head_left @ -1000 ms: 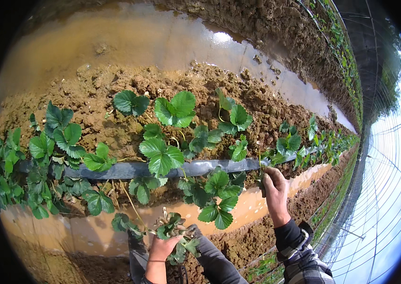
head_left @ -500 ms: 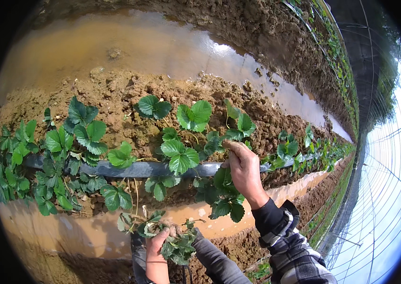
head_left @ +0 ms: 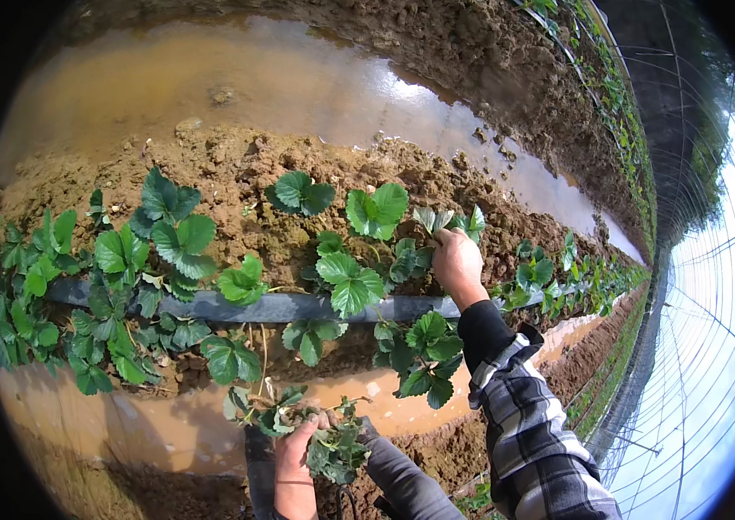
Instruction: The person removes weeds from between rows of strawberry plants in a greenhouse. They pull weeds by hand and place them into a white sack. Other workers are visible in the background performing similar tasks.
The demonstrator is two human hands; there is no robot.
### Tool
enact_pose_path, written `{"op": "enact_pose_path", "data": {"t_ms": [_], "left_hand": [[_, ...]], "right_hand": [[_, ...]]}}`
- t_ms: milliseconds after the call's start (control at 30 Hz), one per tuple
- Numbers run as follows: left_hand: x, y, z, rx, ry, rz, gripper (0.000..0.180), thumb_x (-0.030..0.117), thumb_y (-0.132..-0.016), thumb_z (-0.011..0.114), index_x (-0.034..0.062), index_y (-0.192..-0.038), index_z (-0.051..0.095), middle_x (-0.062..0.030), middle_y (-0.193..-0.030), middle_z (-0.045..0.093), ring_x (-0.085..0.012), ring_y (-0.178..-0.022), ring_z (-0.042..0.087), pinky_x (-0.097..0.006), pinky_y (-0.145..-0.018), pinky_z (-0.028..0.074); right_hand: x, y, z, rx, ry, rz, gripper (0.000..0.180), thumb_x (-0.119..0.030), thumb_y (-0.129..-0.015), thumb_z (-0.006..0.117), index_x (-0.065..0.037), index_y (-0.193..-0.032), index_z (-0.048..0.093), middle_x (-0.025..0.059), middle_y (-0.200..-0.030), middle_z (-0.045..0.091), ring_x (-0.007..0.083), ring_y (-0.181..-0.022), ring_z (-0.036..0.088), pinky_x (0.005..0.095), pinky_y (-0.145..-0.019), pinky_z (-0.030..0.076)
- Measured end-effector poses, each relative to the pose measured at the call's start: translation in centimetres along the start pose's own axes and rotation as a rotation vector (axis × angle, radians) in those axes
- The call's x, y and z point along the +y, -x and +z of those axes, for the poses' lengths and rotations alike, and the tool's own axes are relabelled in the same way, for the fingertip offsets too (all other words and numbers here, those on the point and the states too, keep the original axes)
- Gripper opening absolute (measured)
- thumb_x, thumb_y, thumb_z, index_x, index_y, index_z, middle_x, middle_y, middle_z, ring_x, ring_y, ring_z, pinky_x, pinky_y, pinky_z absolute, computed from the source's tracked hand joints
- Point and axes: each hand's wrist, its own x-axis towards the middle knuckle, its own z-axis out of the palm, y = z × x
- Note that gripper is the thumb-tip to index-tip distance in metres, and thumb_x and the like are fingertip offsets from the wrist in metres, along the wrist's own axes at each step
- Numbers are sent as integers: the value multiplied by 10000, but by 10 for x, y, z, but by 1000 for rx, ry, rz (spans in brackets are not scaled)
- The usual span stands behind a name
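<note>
My left hand [head_left: 296,446], low in the picture, is closed around a bunch of picked, partly wilted strawberry leaves [head_left: 337,451] with bits of brown stem. Farther up and to the right, my right hand [head_left: 458,263] reaches over the dark drip pipe [head_left: 298,307] into a strawberry plant. Its fingers are pinched at the base of a strawberry leaf [head_left: 431,220] whose pale underside is turned up. Just left of that hand stand green strawberry leaves [head_left: 378,211], and a leafy clump [head_left: 424,351] hangs below the pipe. The fingertips are partly hidden.
Strawberry plants [head_left: 172,225] line the bed of clumpy brown soil [head_left: 237,186] along the pipe. Muddy water fills the furrow beyond [head_left: 168,82] and the nearer furrow [head_left: 176,433]. My legs [head_left: 406,477] show at the bottom; a tunnel frame [head_left: 714,329] rises at right.
My right hand has moved up and slightly right, from beside the pipe to the leaf above it, which now shows its pale underside. My left hand still holds the bunch.
</note>
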Motion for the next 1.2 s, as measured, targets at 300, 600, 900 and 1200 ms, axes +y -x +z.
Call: {"op": "enact_pose_path", "data": {"t_ms": [300,600,900,1200], "left_hand": [[6,2,12,91,-66,-108,251,68,-859,582,-4,-1098,556,-91,-881,589,-227,-803,561,-425,-833,481],[0,0,20,150,-162,-90,196,96,-838,604,-29,-988,587,-101,-824,602,-270,-858,598,-414,-854,475],[-13,-5,16,56,-163,-35,275,97,-843,657,-10,-1068,540,-88,-839,561,-223,-797,542,-421,-810,475],[-22,-3,2,160,-131,-146,296,77,-824,651,-20,-1083,546,-91,-860,562,-218,-812,545,-412,-827,475]], "right_hand": [[17,71,-8,-140,91,-384,69,-61,-743,562,-51,-809,544,116,-811,576,314,-785,604,401,-676,506],[28,98,-55,-37,-295,-467,128,14,-766,617,-9,-885,575,133,-901,609,327,-808,613,357,-692,514],[106,2,-34,159,-66,-68,296,-112,-838,614,-58,-1129,612,187,-959,654,349,-850,638,423,-741,514],[105,-10,-31,-140,382,-395,181,-74,-785,571,-85,-965,576,138,-880,608,316,-732,650,418,-591,510]]}}
